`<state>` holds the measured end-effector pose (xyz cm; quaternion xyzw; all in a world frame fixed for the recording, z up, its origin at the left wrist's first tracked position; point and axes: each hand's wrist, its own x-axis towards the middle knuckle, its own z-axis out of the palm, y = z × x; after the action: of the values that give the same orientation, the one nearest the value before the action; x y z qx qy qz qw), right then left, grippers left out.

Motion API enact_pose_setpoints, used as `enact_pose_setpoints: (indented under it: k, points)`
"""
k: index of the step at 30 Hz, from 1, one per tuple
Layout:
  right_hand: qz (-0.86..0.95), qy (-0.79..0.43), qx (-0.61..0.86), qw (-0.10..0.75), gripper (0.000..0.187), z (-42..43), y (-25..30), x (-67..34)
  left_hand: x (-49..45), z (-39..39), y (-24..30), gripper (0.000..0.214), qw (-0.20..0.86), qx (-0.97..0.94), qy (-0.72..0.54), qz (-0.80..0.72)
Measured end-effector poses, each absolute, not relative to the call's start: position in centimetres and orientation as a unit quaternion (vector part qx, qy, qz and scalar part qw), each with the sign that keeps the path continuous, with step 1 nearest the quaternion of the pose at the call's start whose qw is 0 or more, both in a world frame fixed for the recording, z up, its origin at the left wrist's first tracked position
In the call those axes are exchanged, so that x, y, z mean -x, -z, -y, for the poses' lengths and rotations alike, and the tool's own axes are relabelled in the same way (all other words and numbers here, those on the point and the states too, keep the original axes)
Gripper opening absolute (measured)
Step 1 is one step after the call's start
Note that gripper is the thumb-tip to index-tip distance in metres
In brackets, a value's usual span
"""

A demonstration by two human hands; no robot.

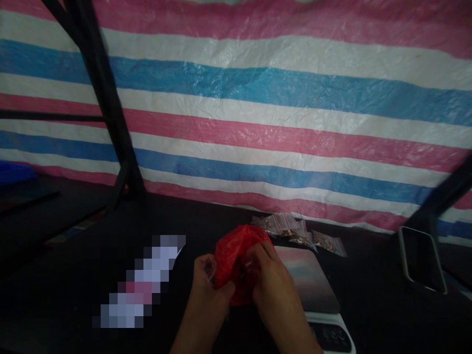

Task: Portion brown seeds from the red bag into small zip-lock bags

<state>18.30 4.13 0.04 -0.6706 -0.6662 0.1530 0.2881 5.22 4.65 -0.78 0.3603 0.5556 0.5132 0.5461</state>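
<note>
A crumpled red plastic bag [230,250] sits in front of me with its mouth towards me. My left hand [212,287] is closed on the bag's left edge, and a bit of clear plastic [209,267] shows between its fingers. At the bag's mouth, my right hand [271,278] has its fingers curled inward. Its fingertips are partly hidden in the opening, so what they hold cannot be made out. Dark contents show faintly inside the bag. Just right of the bag is a digital scale [309,280] with a shiny metal plate, partly covered by my right forearm.
Several small zip bags [287,226] with brown bits lie behind the scale. A phone [422,260] rests at the right. On the left lies a pixelated strip [140,280]. Black frame posts [110,108] stand before a striped tarp [276,88]. The tabletop [206,221] is black.
</note>
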Motion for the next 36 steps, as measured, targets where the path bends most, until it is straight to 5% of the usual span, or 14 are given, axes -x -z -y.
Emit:
enact_pose_setpoints:
  k: [13,18,29,36]
  points:
    - [0.650,-0.132,0.708,0.241,0.058,-3.8,0.9,-17.1,-5.4,-4.5,0.3,0.044,0.534,-0.333,-0.529,-0.569]
    - [0.658,-0.150,0.674,0.299,0.065,-4.0,1.6,-17.0,-5.0,-4.7,0.5,0.046,0.519,-0.313,-0.546,-0.578]
    - [0.646,-0.138,0.714,0.232,0.079,-3.8,0.9,-16.0,-3.9,-4.3,0.3,0.045,0.472,-0.328,-0.564,-0.592]
    - [0.668,-0.169,0.686,0.234,0.069,-4.0,0.6,-15.9,-3.8,-4.6,0.7,0.049,0.546,-0.302,-0.543,-0.562]
